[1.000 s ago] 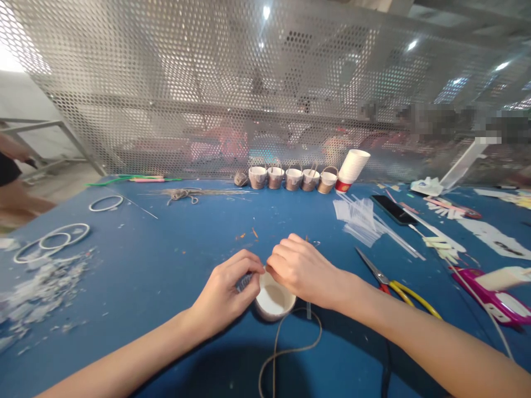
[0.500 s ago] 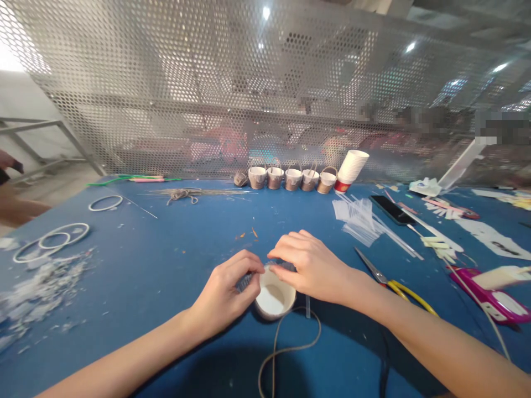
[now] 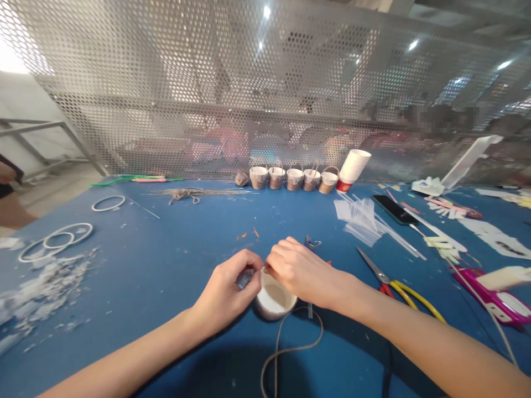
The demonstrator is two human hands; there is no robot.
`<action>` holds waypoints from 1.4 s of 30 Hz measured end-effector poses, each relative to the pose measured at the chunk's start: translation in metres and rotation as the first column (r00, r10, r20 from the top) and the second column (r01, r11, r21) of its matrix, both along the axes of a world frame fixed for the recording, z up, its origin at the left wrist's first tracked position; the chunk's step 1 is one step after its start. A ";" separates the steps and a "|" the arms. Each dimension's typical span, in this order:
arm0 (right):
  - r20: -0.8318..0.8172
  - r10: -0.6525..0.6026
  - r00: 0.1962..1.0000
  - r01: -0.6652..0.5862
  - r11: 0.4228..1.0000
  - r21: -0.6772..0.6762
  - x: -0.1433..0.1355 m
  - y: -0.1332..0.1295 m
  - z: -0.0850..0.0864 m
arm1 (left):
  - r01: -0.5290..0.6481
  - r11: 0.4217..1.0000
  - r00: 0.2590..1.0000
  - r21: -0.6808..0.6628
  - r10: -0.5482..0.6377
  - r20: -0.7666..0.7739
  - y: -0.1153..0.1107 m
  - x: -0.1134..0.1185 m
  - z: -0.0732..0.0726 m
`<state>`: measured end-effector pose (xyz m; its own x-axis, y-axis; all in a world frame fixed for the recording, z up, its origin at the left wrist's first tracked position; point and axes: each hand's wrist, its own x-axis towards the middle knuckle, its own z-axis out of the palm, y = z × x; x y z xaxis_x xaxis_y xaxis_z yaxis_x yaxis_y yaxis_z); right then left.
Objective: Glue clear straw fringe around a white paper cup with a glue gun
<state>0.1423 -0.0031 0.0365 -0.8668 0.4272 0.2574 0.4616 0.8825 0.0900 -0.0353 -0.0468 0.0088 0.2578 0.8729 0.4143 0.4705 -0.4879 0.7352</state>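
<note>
A small white-lined paper cup (image 3: pixel 274 298) stands upright on the blue table between my hands. My left hand (image 3: pixel 234 279) pinches its left rim, thumb and fingers closed. At the far rim my right hand (image 3: pixel 296 271) has its fingertips pressed together, close to the left fingertips; what they pinch is hidden. A thin brown cord (image 3: pixel 294 349) runs from the cup's near side and loops toward the table's front edge. Beside the cup, under my right wrist, a short clear strip (image 3: pixel 310 310) sticks out.
Scissors (image 3: pixel 385 282) lie right, near a magenta device (image 3: pixel 495 301) and a phone (image 3: pixel 394 209). Clear strips (image 3: pixel 360 221) are farther back. Several little buckets (image 3: pixel 294 179) and stacked cups (image 3: pixel 352 168) line the mesh panel. White rings (image 3: pixel 56 243) and scraps (image 3: pixel 45 293) lie left.
My right hand has moved slightly down and left, its fingers closing together at the cup's far rim. My left hand keeps its hold on the cup.
</note>
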 end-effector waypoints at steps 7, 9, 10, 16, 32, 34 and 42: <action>-0.141 -0.118 0.983 0.078 0.962 -0.261 0.008 -0.002 0.009 | 0.001 0.998 1.000 -0.065 -0.002 -0.016 -0.004 -0.002 0.009; -0.278 -0.193 0.941 0.077 0.922 -0.379 0.016 -0.003 0.014 | 0.007 0.998 0.999 -0.065 -0.009 -0.032 -0.006 -0.003 0.011; -0.349 -0.231 0.908 0.073 0.908 -0.411 0.021 -0.005 0.015 | 0.005 0.998 0.999 -0.069 -0.008 -0.040 -0.006 -0.003 0.011; -0.451 -0.105 0.886 -0.031 0.958 -0.285 0.046 -0.023 0.013 | -0.025 0.986 0.999 -0.164 0.021 -0.028 -0.005 -0.006 0.008; -0.372 -0.009 0.928 0.030 0.998 0.050 0.026 -0.058 -0.017 | -0.125 0.961 0.991 -0.245 0.113 -0.066 -0.013 -0.002 0.007; -0.386 0.033 0.922 -0.022 0.999 0.031 0.027 -0.060 -0.016 | -0.088 0.947 0.995 -0.310 0.097 0.014 -0.011 -0.001 0.005; -0.736 -0.071 0.673 -0.013 0.994 -0.107 0.046 -0.049 -0.008 | -0.029 0.888 0.959 -0.459 0.155 0.239 -0.004 -0.004 0.014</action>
<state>0.1887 -0.0526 0.0281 -0.3982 0.5073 0.7643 0.3660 0.8519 -0.3747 -0.0394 -0.0513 0.0232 0.1046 0.9944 0.0159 0.2571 -0.0424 0.9655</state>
